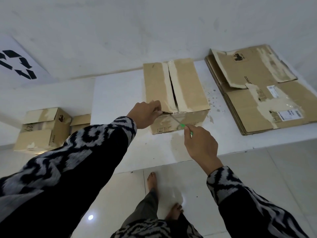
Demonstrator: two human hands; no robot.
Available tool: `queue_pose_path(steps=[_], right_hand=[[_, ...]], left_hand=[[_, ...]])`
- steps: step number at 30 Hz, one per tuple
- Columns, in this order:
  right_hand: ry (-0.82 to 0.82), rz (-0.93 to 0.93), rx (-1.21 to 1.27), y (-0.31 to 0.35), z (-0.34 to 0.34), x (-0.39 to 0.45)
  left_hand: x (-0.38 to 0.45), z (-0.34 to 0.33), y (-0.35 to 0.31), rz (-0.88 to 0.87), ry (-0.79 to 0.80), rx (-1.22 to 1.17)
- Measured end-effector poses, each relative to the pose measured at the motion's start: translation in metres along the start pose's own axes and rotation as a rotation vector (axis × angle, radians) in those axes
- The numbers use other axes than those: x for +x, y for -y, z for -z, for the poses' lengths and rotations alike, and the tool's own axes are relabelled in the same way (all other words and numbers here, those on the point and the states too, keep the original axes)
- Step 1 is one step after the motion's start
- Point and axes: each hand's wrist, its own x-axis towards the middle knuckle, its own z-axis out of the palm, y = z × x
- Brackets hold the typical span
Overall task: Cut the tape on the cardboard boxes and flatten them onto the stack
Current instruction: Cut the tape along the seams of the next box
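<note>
Cardboard box [176,93] stands on the white table [118,93], near its far edge by the wall, with a dark slit open down the middle of its top between two flaps. Pale strips run along both sides of that slit; whether they are tape or torn paper is hard to make out. The left hand [145,115] reaches to the near left corner of the box top, its grip pinching the flap edge there, though the fingertips are partly hidden behind the knuckles. The right hand [200,143] holds a thin cutter [178,121] with a green handle, fingers curled round it; most of the handle is buried in the hand. The blade is blurred, and its tip meets the near top edge of the box just beside the left hand.

To the right of the box, well apart from it, a stack of flattened boxes [262,93] lies on the table, its right side cut off by the frame. How many sheets it holds cannot be counted. At the left, lower than the tabletop, stand two smaller boxes [46,127], partly covered by the patterned left sleeve [82,152]. A sheet with a black recycling sign [17,64] is cut off at the left edge. Two bare feet [152,181] show on the tiled floor [274,169] below
</note>
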Motion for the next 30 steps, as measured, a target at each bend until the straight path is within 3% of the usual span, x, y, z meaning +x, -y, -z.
queue_pose_path(steps=[9, 13, 30], right_hand=[[0.024, -0.004, -0.095, 0.016, -0.001, 0.015], [0.095, -0.004, -0.123, 0.024, 0.0, 0.017], [0.082, -0.056, -0.113, 0.033, 0.002, 0.021]], left_hand=[[-0.016, -0.035, -0.001, 0.036, -0.168, -0.291], [-0.015, -0.04, -0.001, 0.065, -0.198, -0.296], [-0.014, -0.044, -0.001, 0.065, -0.201, -0.276]])
